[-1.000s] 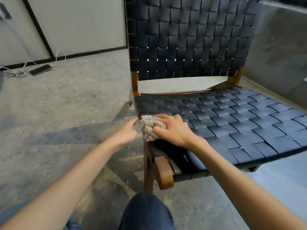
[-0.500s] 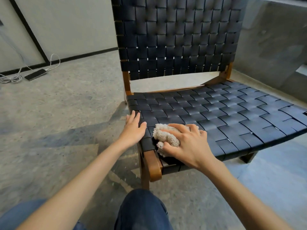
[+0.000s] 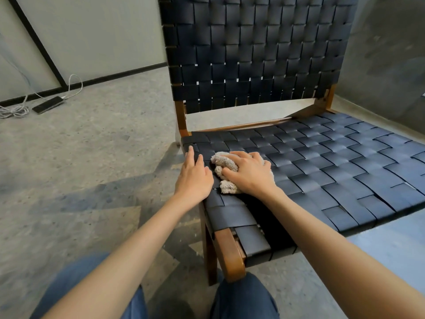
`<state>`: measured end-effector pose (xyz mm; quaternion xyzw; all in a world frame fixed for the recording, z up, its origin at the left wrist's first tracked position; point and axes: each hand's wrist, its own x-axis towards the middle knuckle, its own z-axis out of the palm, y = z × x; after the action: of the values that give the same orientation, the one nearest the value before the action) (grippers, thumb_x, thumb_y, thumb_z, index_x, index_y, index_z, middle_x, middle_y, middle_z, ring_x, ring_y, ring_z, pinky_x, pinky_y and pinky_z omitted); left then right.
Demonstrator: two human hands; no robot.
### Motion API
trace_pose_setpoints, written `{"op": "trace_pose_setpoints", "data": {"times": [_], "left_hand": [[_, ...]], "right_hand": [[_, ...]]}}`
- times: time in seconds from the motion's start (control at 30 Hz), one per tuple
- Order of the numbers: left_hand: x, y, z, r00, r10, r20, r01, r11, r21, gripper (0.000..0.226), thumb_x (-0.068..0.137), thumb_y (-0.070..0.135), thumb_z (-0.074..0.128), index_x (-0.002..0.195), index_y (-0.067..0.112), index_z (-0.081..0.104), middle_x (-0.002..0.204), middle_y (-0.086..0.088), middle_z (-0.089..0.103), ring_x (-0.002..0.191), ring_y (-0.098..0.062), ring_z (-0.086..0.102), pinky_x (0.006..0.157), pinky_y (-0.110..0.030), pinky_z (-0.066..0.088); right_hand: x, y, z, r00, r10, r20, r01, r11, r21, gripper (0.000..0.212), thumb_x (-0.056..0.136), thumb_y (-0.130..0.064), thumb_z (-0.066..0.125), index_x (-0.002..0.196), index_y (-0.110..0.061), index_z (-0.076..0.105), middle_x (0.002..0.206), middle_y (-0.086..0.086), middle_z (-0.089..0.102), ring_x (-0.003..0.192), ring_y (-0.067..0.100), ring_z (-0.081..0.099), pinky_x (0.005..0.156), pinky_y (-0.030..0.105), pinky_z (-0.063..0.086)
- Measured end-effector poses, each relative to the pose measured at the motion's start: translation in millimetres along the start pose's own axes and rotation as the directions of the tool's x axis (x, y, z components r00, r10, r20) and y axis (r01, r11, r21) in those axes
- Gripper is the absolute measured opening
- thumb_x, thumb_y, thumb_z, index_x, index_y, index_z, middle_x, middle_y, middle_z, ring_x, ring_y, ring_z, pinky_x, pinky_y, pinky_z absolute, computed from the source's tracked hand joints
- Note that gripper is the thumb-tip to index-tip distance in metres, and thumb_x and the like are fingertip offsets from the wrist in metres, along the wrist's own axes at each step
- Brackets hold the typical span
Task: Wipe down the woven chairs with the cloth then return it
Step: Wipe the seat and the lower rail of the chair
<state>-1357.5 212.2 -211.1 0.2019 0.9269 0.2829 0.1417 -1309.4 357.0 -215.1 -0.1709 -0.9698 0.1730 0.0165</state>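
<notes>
Right hand (image 3: 250,172) clutches the cloth (image 3: 224,162) bunched on the seat (image 3: 333,171), unwiped weave stretching toward three o'clock (left hand (image 3: 194,174) flat, bracing).

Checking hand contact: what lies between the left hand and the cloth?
Head view: only a thin strip of woven seat separates the left hand from the cloth.

White cables (image 3: 13,110) lie on speckled grey floor (image 3: 80,162) beside pale wall (image 3: 103,31).

On the chair seat (image 3: 322,171), the cloth (image 3: 224,161) is being held under the right hand (image 3: 250,174); the left hand (image 3: 194,180) is being rested just left.
</notes>
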Motion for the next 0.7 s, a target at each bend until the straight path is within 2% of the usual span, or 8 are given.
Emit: {"op": "trace_pose_setpoints", "data": {"times": [0.1, 0.37, 0.53, 0.7], "left_hand": [[21, -3, 0, 1.0, -0.019, 0.018, 0.019, 1.0, 0.018, 0.053, 0.103, 0.024, 0.024, 0.151, 0.006, 0.006, 0.16, -0.008, -0.006, 0.147, -0.021, -0.007, 0.117, -0.035, 0.005], [74, -11, 8, 0.996, -0.064, -0.065, 0.067, 0.997, 0.036, 0.056, 0.103, 0.024, 0.026, 0.15, 0.003, 0.006, 0.159, -0.011, -0.004, 0.147, -0.022, -0.007, 0.117, -0.033, 0.004], [92, -6, 14, 0.984, -0.124, -0.129, 0.137, 0.985, 0.101, 0.055, 0.103, 0.021, 0.026, 0.149, -0.001, 0.005, 0.159, -0.014, -0.003, 0.147, -0.025, -0.005, 0.117, -0.032, 0.003], [88, 4, 11, 0.958, -0.24, -0.159, 0.252, 0.966, 0.061, 0.056, 0.102, 0.021, 0.028, 0.15, 0.001, 0.007, 0.16, -0.009, -0.003, 0.147, -0.019, -0.002, 0.115, -0.024, 0.007]], "right_hand": [[26, -3, 7, 1.0, 0.012, -0.011, -0.012, 1.0, -0.001, 0.046, 0.086, -0.049, 0.043, 0.132, -0.047, 0.048, 0.143, -0.019, 0.042, 0.13, 0.021, 0.031, 0.102, 0.049, 0.023], [110, -9, 36, 0.995, -0.094, -0.043, 0.094, 0.996, 0.006, 0.045, 0.091, -0.045, 0.042, 0.135, -0.044, 0.045, 0.143, -0.016, 0.044, 0.129, 0.022, 0.033, 0.104, 0.048, 0.025], [161, -6, 49, 0.976, -0.217, -0.002, 0.217, 0.976, 0.004, 0.045, 0.091, -0.048, 0.043, 0.136, -0.04, 0.045, 0.143, -0.011, 0.044, 0.128, 0.025, 0.035, 0.102, 0.047, 0.026], [183, -12, 48, 0.949, -0.305, 0.077, 0.303, 0.952, 0.037, 0.049, 0.092, -0.049, 0.039, 0.138, -0.036, 0.043, 0.144, -0.007, 0.044, 0.128, 0.026, 0.035, 0.102, 0.047, 0.028]]}}
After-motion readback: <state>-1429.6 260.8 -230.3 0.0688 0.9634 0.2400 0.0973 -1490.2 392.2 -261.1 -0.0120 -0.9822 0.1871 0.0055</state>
